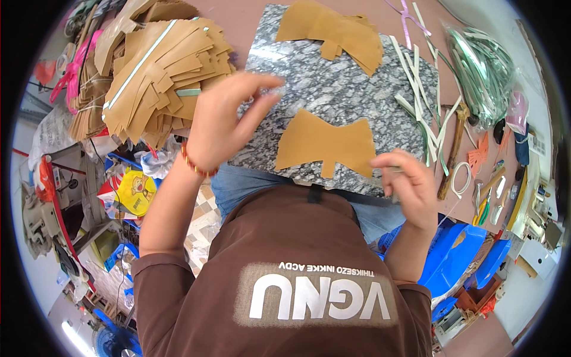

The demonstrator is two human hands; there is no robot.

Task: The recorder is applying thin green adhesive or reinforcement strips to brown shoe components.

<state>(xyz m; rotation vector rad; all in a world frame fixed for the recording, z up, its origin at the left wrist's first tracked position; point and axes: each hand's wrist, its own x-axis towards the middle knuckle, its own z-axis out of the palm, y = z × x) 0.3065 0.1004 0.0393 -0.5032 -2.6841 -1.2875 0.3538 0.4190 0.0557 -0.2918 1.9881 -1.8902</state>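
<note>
On a speckled grey stone slab point(333, 80) in front of me lies a single tan, bow-shaped leather-like piece point(327, 143) with a small tab at its near edge. My left hand point(229, 116), a red beaded band at its wrist, hovers over the slab's left side. Its thumb and forefinger are bent toward each other with a gap between; the tips are slightly blurred. Beside the tan piece's right edge is my right hand point(410, 184), loosely curled, fingers apart and the forefinger at or just touching that edge. I see nothing held in either hand.
A fanned stack of similar tan pieces point(333, 30) lies on the slab's far end. Large tan heaps point(169, 77) stand at left. To the right are pale strips point(416, 77), a bagged green bundle point(485, 71), a wooden-handled hammer point(455, 149) and blue bins point(455, 256).
</note>
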